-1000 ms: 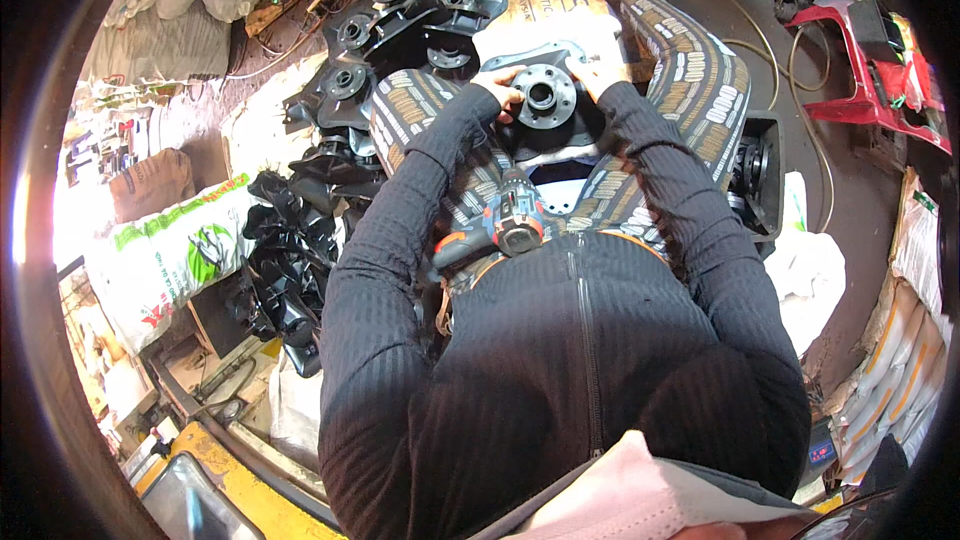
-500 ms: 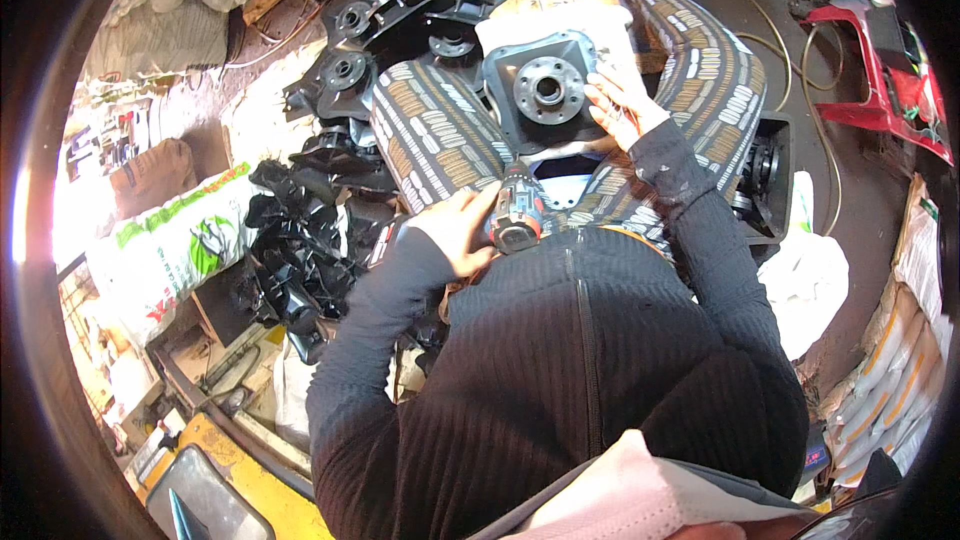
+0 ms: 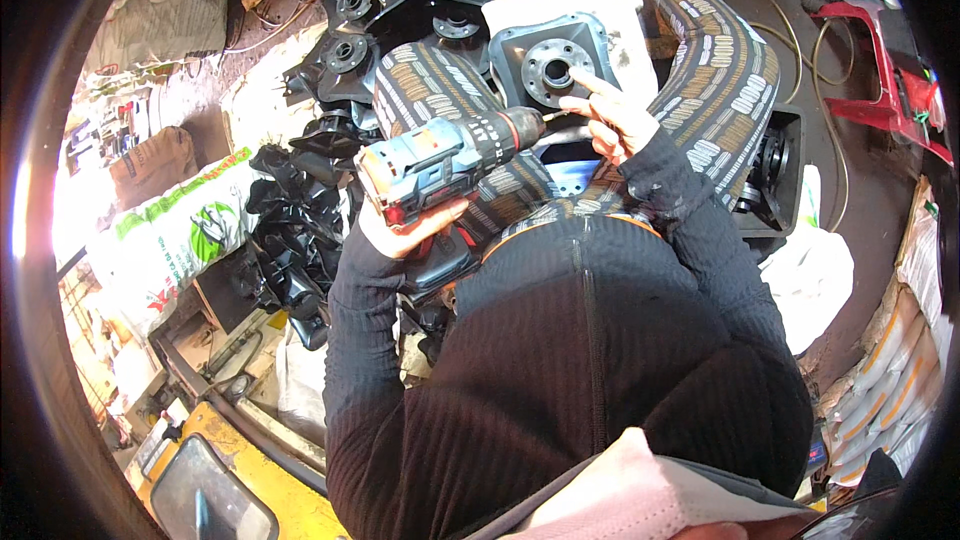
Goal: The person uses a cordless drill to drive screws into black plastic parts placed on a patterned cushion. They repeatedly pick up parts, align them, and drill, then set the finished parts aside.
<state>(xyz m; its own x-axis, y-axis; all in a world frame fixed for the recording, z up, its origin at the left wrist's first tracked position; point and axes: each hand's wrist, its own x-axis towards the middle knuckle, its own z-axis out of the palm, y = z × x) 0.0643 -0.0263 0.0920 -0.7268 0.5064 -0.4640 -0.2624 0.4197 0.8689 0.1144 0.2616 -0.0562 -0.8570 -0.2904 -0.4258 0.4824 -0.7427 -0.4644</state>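
My left hand [image 3: 395, 238] is closed round the grip of a blue and black cordless drill [image 3: 440, 162], tilted with its chuck up to the right. The drill's thin bit reaches the fingers of my right hand [image 3: 615, 122]. That hand has one finger stretched towards the hub and others curled in; anything small between them is too small to make out. Just beyond lies a black square housing [image 3: 508, 48] with a round grey metal hub [image 3: 548, 70], bolt holes around its central bore. It rests on a white wrapped bundle [image 3: 630, 45] between my knees.
Several black hub parts [image 3: 350, 2] stand at the far left, with a heap of black plastic pieces [image 3: 300, 250] nearer. A black housing [image 3: 775, 180] sits beside my right leg, near a white bag [image 3: 815, 280]. A red frame [image 3: 870, 90] and a cable [image 3: 825, 130] lie farther right.
My left hand has raised the drill from my lap and swung its chuck to the right. My right hand has moved from the housing's right edge down to the bit, its fingers curling in.
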